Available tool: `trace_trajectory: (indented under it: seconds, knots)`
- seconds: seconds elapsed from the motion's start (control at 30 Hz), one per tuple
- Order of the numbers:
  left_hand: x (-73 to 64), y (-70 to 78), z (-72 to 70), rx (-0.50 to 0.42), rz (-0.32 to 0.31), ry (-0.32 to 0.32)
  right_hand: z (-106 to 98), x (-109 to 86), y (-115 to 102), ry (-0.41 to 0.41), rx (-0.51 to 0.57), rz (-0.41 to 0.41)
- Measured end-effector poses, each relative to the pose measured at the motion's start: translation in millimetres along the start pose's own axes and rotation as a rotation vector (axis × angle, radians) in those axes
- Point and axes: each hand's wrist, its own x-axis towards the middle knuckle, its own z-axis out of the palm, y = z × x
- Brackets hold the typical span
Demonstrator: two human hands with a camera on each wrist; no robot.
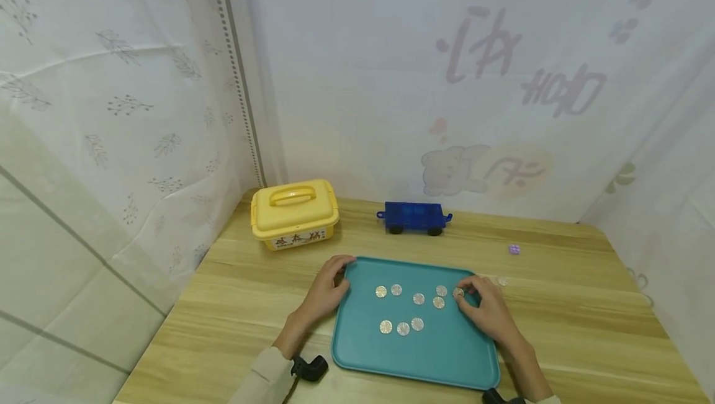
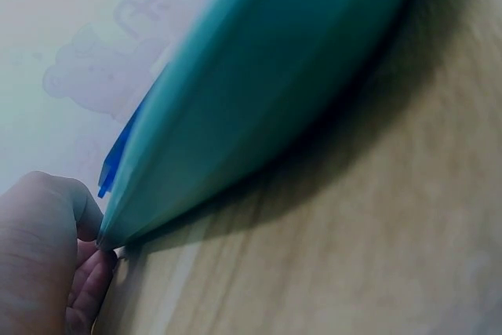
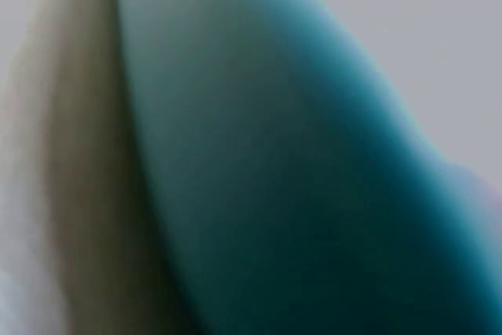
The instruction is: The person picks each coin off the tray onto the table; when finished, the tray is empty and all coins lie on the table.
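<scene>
A teal tray (image 1: 357, 354) lies on the wooden table, with several round, coin-like discs on it, some silvery and some golden. My left hand (image 1: 324, 289) holds the tray's far left corner; in the left wrist view its fingers (image 2: 90, 284) are curled at the rim. Over the tray's right side my right hand (image 1: 488, 308) pinches a golden coin (image 1: 458, 291) between thumb and fingertips. Close to it lie a silvery coin (image 1: 441, 290) and another coin (image 1: 438, 303). The right wrist view is blurred and shows mostly the tray's side (image 3: 259, 162).
Behind the tray stand a yellow lidded box (image 1: 293, 211) with a handle and a blue toy wagon (image 1: 413, 216). A small purple block (image 1: 514, 249) lies at the right, and a pale disc (image 1: 502, 281) sits just outside the tray. White curtains (image 1: 391, 81) hang behind the table.
</scene>
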Motion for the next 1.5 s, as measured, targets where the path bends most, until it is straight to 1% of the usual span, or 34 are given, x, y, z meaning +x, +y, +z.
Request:
trace_trajectory:
  seconds: [0.13,0.23,0.3,0.4,0.6,0.8,0.97,1.1,1.17,1.3,1.4,1.5]
  knots:
    - [-0.1,0.8,-0.2,-0.004,-0.009,-0.003,4.1,-2.1,6.2,0.068,0.023,-0.051]
    - [0.8,2.7,-0.9,-0.014,-0.012,-0.005,5.4,-1.8,8.2,0.094,0.013,-0.093]
    - [1.2,3.6,-1.1,-0.019,-0.012,-0.006,5.2,-1.2,8.2,0.101,-0.003,-0.105]
    - [1.1,4.1,-0.9,-0.020,-0.013,-0.008,3.9,-0.5,6.8,0.091,-0.024,-0.101]
    - [0.1,3.1,0.0,-0.019,-0.005,0.003,2.6,0.1,3.5,0.063,-0.039,-0.062]
    - [1.2,3.1,-0.1,-0.026,0.004,0.002,3.0,0.4,2.6,0.080,-0.026,-0.040]
    - [0.2,3.0,-0.4,-0.020,0.014,0.004,3.5,-0.3,2.4,0.123,0.032,-0.001]
    - [-0.4,3.4,-0.3,-0.023,0.020,0.008,0.2,0.1,3.5,0.162,0.133,0.063]
    - [-1.0,3.1,-0.7,-0.027,0.014,0.008,-1.0,-0.5,4.7,0.188,0.165,0.114]
    - [-1.3,2.3,-0.3,-0.012,0.022,0.012,-6.0,-0.8,10.1,0.235,0.183,0.192]
    - [-0.7,1.4,0.4,0.000,0.032,0.013,-12.4,-1.3,16.8,0.235,0.183,0.234]
    - [0.0,0.7,0.8,-0.006,0.022,0.010,-21.7,-2.5,24.7,0.233,0.183,0.274]
